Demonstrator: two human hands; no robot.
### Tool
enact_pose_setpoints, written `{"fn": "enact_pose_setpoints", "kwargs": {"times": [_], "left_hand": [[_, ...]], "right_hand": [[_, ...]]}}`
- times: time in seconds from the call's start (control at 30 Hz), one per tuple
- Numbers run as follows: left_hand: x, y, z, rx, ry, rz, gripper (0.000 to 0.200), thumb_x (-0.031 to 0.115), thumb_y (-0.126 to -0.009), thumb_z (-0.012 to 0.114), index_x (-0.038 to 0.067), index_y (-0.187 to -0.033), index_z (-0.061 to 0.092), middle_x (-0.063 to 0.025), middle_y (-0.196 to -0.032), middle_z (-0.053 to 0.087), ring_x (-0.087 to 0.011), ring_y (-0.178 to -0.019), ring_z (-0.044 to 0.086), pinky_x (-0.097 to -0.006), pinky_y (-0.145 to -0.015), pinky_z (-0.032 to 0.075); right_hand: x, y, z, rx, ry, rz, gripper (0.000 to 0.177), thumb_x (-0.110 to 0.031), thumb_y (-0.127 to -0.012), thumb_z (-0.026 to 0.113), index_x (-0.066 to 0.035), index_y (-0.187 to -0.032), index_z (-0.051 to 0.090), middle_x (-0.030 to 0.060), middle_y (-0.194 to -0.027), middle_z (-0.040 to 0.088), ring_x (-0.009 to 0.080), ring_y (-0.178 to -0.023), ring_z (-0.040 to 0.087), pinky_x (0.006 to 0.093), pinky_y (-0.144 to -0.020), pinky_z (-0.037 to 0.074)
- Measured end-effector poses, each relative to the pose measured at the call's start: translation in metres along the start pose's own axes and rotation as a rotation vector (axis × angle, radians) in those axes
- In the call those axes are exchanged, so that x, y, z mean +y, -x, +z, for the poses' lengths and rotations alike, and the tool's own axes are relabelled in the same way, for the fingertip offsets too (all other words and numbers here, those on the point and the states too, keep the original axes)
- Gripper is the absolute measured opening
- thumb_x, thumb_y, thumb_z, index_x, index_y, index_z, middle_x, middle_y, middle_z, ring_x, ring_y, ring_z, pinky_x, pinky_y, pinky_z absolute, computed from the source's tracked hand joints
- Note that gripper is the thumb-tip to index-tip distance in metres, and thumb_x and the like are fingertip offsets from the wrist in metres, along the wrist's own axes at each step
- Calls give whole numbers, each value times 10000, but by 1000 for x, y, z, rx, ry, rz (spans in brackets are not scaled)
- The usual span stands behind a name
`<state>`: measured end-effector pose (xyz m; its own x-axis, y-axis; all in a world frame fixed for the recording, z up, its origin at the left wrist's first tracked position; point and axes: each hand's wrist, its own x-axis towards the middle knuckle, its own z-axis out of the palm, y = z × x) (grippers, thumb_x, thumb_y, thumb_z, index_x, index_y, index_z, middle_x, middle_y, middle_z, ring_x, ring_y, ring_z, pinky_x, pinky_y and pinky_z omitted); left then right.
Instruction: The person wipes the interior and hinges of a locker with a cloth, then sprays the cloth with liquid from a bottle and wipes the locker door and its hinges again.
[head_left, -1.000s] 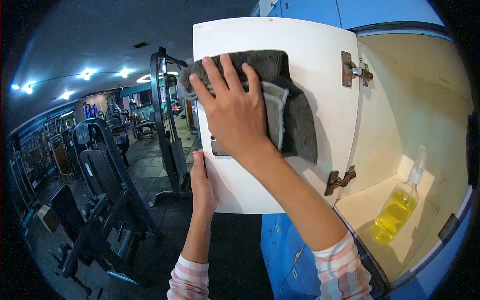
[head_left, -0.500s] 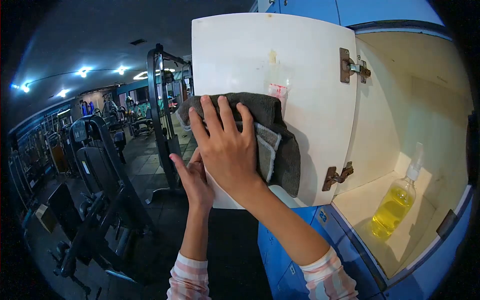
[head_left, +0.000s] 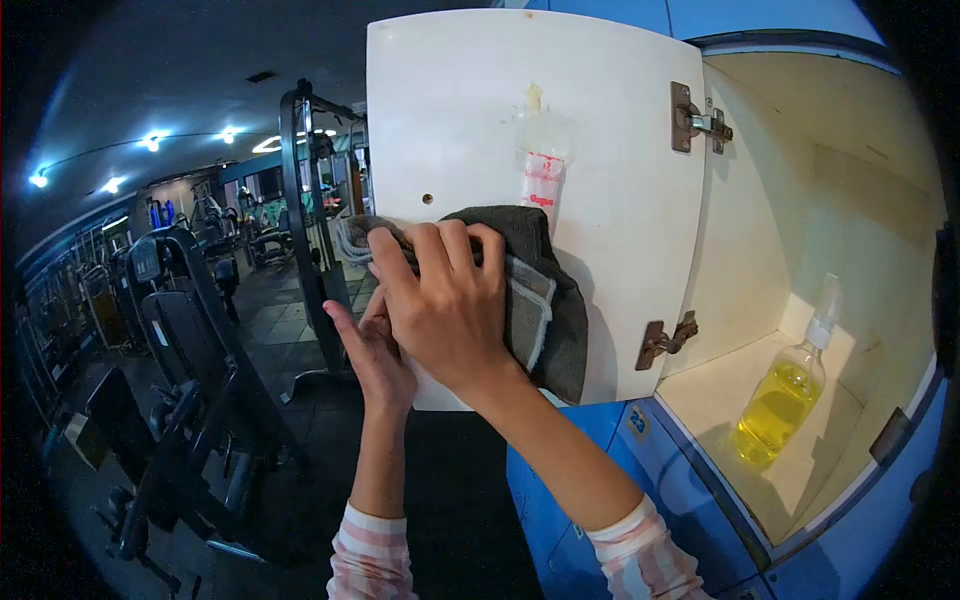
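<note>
My right hand (head_left: 445, 310) presses a dark grey cloth (head_left: 550, 320) with a pale stitched edge against the white inner face of an open locker door (head_left: 620, 150). Its fingers are bent over the folded cloth. At the door's lower left edge is my left hand (head_left: 378, 355), its thumb pointing up and outward and its other fingers partly hidden behind the right hand. It appears to hold the door edge. Above the cloth, a label with red print (head_left: 543, 175) is stuck on the door under clear tape.
Inside the open locker (head_left: 740, 380) stands a clear spray bottle (head_left: 782, 405) of yellow liquid. Two metal hinges, an upper hinge (head_left: 688, 118) and a lower hinge (head_left: 660, 343), join the door to it. Blue lockers (head_left: 570, 480) lie below. Gym machines (head_left: 200, 340) fill the left.
My right hand has slid the cloth down the door, with its fingers now more bent. More of the red label and a small hole show. The view has shifted slightly; my left hand stays at the edge.
</note>
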<state>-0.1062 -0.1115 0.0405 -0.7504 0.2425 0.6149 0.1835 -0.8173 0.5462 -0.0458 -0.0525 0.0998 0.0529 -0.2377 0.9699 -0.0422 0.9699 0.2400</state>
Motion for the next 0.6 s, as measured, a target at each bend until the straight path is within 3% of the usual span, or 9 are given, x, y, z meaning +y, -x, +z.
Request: {"fn": "enact_pose_setpoints", "kwargs": {"times": [0.1,0.17,0.3,0.37,0.5,0.6], "left_hand": [[-1,-2,-2,15,-43,24,880,714,-774,202,-53,-1112,472,-101,-1056,557,-147,-969,503,-245,-846,350],[-1,-3,-3,-41,-45,25,842,704,-782,205,-31,-1069,498,-95,-999,575,-145,-936,504,-239,-829,344],[-6,-4,-8,-29,-126,28,818,695,-791,200,-16,-1051,511,-76,-966,579,-141,-893,497,-234,-822,330],[-4,-2,-2,27,-144,43,816,686,-799,192,-17,-1065,508,-82,-987,576,-150,-902,497,-239,-825,331],[-8,-2,-3,32,-119,39,811,675,-807,192,-21,-1096,493,-95,-1013,571,-162,-945,496,-252,-846,338],[-10,-5,-8,-8,-173,87,815,672,-808,205,-31,-1120,473,-102,-1044,559,-168,-952,496,-254,-853,333]], "right_hand": [[9,-8,-13,-27,-142,-10,204,-119,-729,584,-63,-925,573,54,-752,524,205,-734,490,349,-703,352],[20,-17,-31,93,-260,24,234,-98,-734,593,-54,-963,572,59,-764,543,216,-721,500,331,-692,356],[56,-54,-53,419,-53,44,252,-66,-726,598,-73,-977,572,59,-822,563,243,-764,519,343,-697,361],[81,-81,-42,539,109,-76,218,-116,-741,563,-155,-955,554,45,-841,485,226,-748,464,369,-651,333],[96,-97,-10,334,163,-233,134,-72,-681,557,-109,-793,621,72,-829,528,225,-797,473,389,-684,333],[103,-97,-8,301,208,-268,107,-75,-682,554,-92,-755,631,88,-789,530,228,-797,474,383,-681,337]]}}
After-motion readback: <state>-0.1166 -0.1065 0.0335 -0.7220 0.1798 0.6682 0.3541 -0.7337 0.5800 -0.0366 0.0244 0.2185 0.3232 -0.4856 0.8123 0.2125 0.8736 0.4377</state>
